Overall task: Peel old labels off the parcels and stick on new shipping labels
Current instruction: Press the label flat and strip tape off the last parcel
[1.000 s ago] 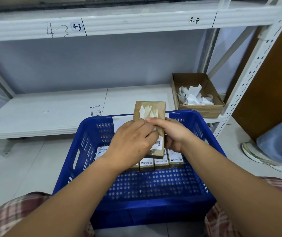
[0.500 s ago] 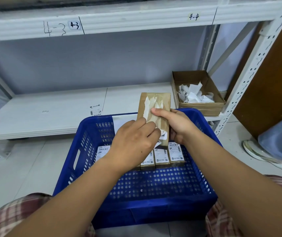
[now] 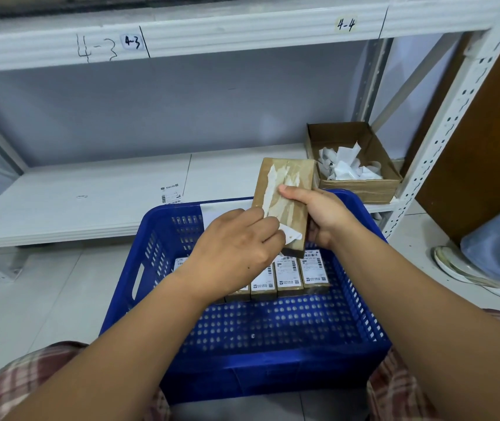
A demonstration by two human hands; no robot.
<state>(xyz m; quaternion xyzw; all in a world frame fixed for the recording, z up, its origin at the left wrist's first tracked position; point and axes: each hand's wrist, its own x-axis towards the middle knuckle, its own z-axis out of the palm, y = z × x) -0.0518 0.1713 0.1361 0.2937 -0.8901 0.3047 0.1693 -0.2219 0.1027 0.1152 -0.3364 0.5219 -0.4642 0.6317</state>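
Peeling underway: right hand (image 3: 324,214) grips parcel (image 3: 285,189) tilted above blue basket (image 3: 273,372); left hand (image 3: 236,250) pinches loose label flap (image 3: 291,235). Risk: paper tears in strips, residue left behind could spoil new label adhesion

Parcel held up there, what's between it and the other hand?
In the head view, the old label, half torn off, bridges them: the left hand pinches its loose end while the right hand grips the parcel.
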